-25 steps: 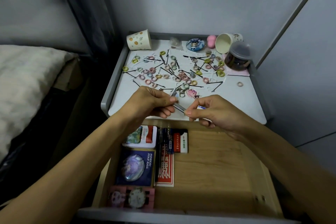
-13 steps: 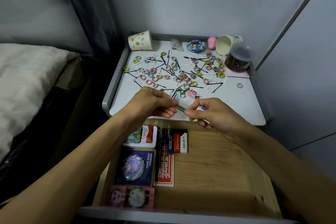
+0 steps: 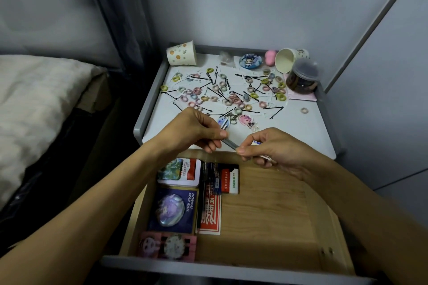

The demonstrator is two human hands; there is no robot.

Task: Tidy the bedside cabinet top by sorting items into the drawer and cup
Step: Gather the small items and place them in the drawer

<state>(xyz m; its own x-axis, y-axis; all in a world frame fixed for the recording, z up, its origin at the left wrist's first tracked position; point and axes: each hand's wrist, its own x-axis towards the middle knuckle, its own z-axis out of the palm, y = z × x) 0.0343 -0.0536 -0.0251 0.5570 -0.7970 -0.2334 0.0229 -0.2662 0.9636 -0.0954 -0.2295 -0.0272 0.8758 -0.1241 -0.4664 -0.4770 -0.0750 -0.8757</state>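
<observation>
Pinching opposite ends of a thin grey rod (image 3: 230, 144), the left hand (image 3: 194, 132) and right hand (image 3: 275, 151) hold it above the open drawer (image 3: 266, 215), fingers (image 3: 209, 146) curled tight, probably for stowing.

My left forearm (image 3: 92, 210) and right forearm (image 3: 361, 210) were bare from the lower corners of the frame up to the wrists, and my left hand (image 3: 192, 129) and right hand (image 3: 275, 150), near the middle, were bare too, with short, plain nails.
</observation>
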